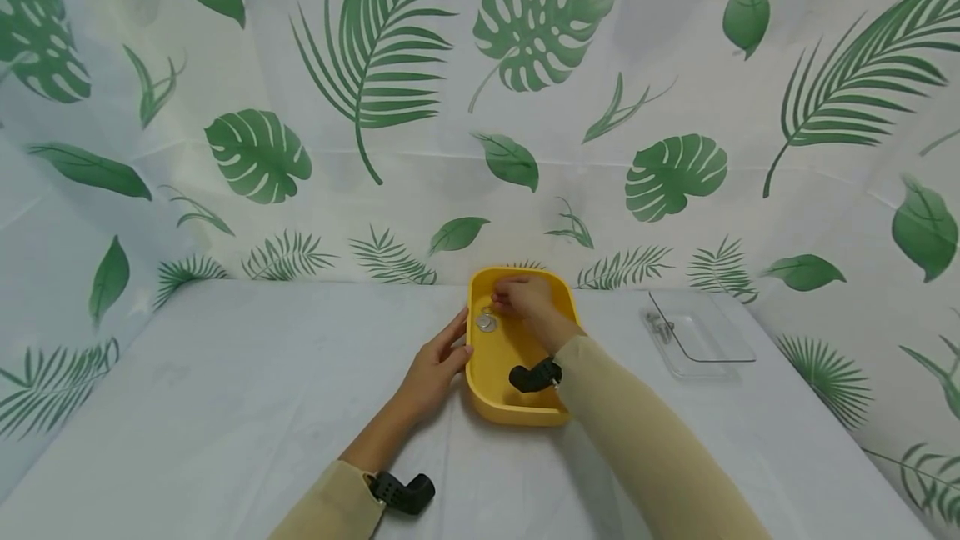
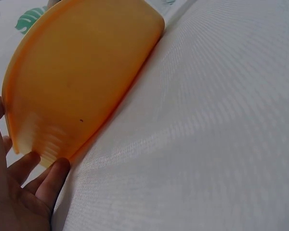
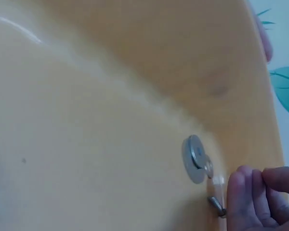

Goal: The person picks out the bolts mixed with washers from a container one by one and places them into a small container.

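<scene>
A yellow bin [image 1: 517,413] with rounded corners sits on the white-covered table. My left hand [image 1: 431,369] is at the bin's left side, its extended fingers touching the outer wall [image 2: 82,72]. My right hand [image 1: 522,297] reaches inside toward the far end, with thumb and fingertips close together [image 3: 260,197]; whether they pinch something small is hidden. On the bin's floor beside them lie overlapping round flat metal discs [image 3: 195,156], coins or washers. A small ring-like piece [image 3: 209,167] touches the discs. Nearer the right fingers lies a small metal screw-like piece [image 3: 216,206].
To the right stands a shallow clear plastic box [image 1: 686,373] with several small metal pieces [image 1: 660,326] at its left side. A clear lid or sheet [image 1: 712,332] lies slanted over it. Behind the table hangs a leaf-patterned white cloth [image 1: 420,190].
</scene>
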Motion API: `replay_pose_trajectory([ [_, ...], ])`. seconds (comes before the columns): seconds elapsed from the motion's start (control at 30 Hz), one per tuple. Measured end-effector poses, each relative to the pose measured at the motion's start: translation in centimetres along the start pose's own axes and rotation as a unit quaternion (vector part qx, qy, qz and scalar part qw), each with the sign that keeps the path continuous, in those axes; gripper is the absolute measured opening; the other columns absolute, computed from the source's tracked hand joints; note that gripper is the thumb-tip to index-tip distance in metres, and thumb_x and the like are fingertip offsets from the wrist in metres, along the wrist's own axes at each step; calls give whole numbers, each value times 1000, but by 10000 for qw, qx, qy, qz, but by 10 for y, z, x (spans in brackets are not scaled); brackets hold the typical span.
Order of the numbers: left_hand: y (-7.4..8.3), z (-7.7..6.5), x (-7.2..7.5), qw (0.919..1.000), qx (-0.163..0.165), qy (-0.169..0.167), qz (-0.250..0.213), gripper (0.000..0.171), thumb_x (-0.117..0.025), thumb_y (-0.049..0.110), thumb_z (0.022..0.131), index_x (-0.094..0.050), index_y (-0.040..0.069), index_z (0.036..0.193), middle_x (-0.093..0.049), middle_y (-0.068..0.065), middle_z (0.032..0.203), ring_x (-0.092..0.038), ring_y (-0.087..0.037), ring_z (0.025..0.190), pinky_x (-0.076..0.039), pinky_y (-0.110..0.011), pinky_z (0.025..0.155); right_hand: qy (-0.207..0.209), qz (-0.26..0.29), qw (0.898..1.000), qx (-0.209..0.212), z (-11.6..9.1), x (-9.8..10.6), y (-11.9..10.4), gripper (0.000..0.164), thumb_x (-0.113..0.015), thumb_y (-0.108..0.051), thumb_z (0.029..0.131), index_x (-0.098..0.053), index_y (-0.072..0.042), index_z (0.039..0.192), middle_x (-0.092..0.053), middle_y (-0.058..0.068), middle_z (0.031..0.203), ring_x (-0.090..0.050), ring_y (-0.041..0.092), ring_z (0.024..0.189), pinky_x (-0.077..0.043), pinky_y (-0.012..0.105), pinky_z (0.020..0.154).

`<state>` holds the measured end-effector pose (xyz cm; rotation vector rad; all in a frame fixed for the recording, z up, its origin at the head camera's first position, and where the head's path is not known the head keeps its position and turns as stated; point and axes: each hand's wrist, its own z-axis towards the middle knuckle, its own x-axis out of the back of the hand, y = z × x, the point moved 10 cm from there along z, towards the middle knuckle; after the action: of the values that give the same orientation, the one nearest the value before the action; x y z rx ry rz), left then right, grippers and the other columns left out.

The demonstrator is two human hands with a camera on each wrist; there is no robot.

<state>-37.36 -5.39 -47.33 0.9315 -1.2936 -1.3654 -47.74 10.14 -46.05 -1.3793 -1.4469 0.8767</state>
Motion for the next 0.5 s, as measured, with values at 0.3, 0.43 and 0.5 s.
replay_pose_trajectory([
  [0.3, -1, -1, 2, 10000, 27, 32, 48, 60, -52, 14, 103, -33, 18, 160, -43, -19, 158, -56, -37, 135, -55, -42, 104, 289, -720, 9966, 267, -6, 18, -10, 29, -61, -10, 99, -66, 6, 123, -71, 19, 110, -72, 34, 109, -58, 39, 98],
  [0.43, 1, -1, 2, 9999, 1, -6, 108, 60, -52, 15, 103, -32, 18, 160, -42, -19, 159, -57, -37, 134, -56, -42, 103, 446, -1434, 9878, 408, -10, 30, -18, 30, -62, -10, 95, -70, 6, 119, -73, 21, 104, -74, 34, 101, -61, 37, 92],
  [0.5, 2, -1, 2, 9999, -21, 8, 134, 60, -52, 15, 103, -32, 18, 160, -42, -18, 159, -58, -37, 133, -56, -42, 103, 447, -1816, 9814, 435, -10, 33, -20, 28, -62, -9, 92, -72, 7, 113, -75, 20, 98, -75, 32, 92, -63, 34, 85],
])
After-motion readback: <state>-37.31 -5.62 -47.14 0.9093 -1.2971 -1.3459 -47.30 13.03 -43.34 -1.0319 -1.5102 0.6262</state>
